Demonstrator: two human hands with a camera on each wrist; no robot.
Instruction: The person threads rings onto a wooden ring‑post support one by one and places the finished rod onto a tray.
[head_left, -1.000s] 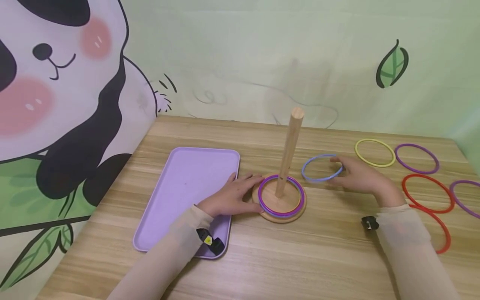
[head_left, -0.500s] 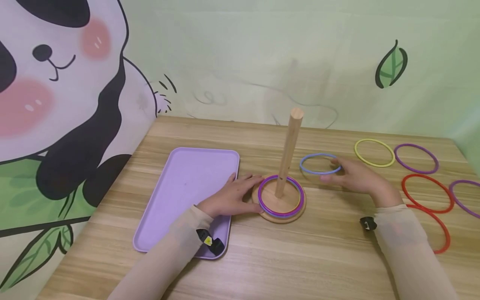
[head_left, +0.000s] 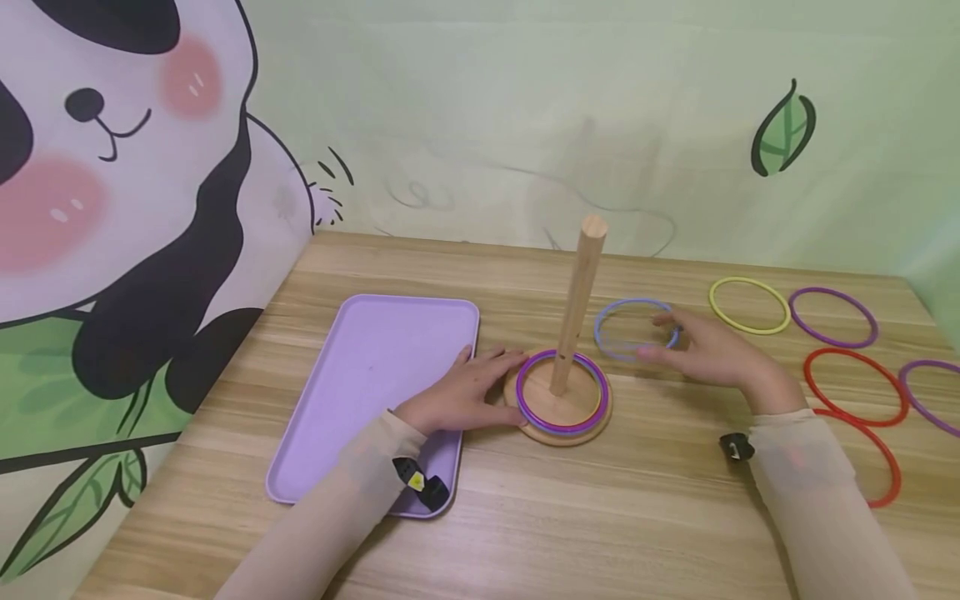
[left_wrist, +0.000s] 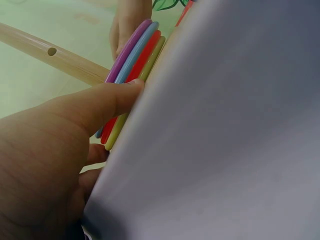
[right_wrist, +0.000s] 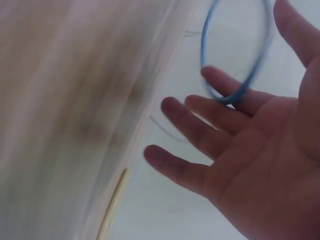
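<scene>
In the head view my left hand lies at the left edge of the ring toss stand's round wooden base, thumb in front and fingers behind. A wooden peg rises from that base. Around its foot lie several stacked rings, a purple ring on top, then a blue, a red and a yellow one in the left wrist view. To the right of the peg, my right hand is spread. A blurred light blue ring hangs loosely by its index finger, the thumb apart from it.
Left of the stand, a purple tray lies partly under the left forearm. At the right of the table lie a yellow ring, purple rings and two overlapping red rings. A painted wall stands behind the table.
The light blue ring has shifted slightly left and changed its tilt, and my right hand's fingers have loosened from it. The left hand and the stand have stayed put.
</scene>
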